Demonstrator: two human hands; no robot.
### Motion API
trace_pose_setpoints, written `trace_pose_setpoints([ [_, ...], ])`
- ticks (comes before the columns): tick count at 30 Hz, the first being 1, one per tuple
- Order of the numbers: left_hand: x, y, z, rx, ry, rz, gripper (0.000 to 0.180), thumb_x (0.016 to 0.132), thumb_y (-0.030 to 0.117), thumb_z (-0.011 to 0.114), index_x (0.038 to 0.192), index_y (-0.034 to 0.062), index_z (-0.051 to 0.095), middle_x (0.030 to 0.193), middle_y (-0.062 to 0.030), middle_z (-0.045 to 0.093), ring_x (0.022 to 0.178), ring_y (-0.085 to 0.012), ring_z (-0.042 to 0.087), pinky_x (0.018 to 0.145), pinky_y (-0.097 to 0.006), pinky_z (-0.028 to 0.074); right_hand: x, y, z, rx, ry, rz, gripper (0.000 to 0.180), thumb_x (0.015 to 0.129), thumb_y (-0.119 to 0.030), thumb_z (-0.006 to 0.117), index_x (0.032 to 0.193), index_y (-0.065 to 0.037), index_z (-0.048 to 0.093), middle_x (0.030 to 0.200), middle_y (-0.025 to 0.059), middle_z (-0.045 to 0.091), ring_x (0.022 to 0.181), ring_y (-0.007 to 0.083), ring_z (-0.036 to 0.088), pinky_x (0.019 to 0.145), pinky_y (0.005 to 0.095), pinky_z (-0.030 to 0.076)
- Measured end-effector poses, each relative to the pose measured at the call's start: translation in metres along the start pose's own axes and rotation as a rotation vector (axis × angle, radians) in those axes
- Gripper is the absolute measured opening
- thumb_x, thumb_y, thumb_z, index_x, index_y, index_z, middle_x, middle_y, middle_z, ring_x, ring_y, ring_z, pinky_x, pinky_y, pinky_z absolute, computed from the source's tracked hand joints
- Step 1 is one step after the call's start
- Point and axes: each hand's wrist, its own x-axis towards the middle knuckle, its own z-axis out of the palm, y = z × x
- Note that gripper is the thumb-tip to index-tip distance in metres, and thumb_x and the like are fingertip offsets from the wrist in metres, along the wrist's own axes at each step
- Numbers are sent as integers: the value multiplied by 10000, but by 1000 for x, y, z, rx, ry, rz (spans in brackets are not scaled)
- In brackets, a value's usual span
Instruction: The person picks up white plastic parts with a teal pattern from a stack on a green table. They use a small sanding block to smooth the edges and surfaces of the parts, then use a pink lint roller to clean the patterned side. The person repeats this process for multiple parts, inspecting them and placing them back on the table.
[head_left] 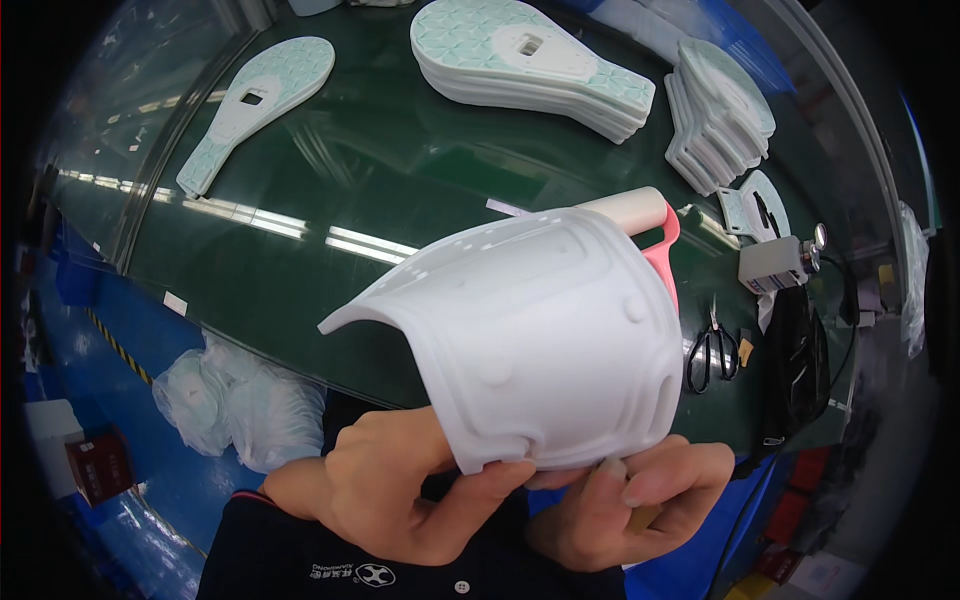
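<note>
A white curved plastic shell (pixel 550 330), smooth with raised ridges and small round bumps, is held up in front of me above the table. My left hand (pixel 400 490) is closed on its near left corner, the thumb lying along the lower edge. At the near right edge my right hand (pixel 640 505) pinches the rim between thumb and fingers. Behind the shell lies a roller with a white roll (pixel 630 208) and a pink handle (pixel 664 258), partly hidden by it.
On the dark green table (pixel 300 230) stand a stack of paddle-shaped white and mint panels (pixel 530 60), a single panel (pixel 260 100) and a second stack (pixel 715 120). To the right are black-handled scissors (pixel 712 360), a white pump bottle (pixel 772 265) and a black bag (pixel 798 370). Plastic-wrapped parts (pixel 240 400) sit below left.
</note>
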Motion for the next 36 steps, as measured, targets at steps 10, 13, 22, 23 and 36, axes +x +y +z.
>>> trace_pose_setpoints([
  [10,-2,-4,3,14,40,43,173,673,-32,607,836,-64,558,693,-118,604,572,-158,601,501,-217,465,0,2,0,-26,-19,-14,207,596,157,557,754,34,506,630,168,549,563,195,560,544,257,433],
  [13,-2,-5,3,-11,23,47,172,674,-30,608,833,-66,556,682,-120,602,569,-155,600,496,-216,463,0,2,0,-149,-48,-41,202,599,157,568,750,40,503,613,166,548,549,195,559,538,257,434],
  [22,-2,-5,4,-22,44,14,161,675,-28,608,821,-63,549,662,-115,599,565,-136,596,481,-205,459,1,10,0,-406,-92,-141,228,692,-53,549,732,-58,325,474,-2,345,349,85,347,377,194,352],
  [23,-1,-5,5,-29,34,11,162,674,-27,609,820,-63,548,662,-115,599,565,-135,595,479,-203,459,2,8,9,-345,6,-130,224,693,-55,546,733,-57,326,475,-1,347,353,84,350,379,194,353],
  [36,-4,1,8,-27,70,-55,154,677,-13,618,800,-49,533,681,-118,599,563,-125,593,469,-197,451,-2,5,-5,-2,29,-47,248,603,146,572,801,27,480,675,163,555,538,207,569,566,269,452],
])
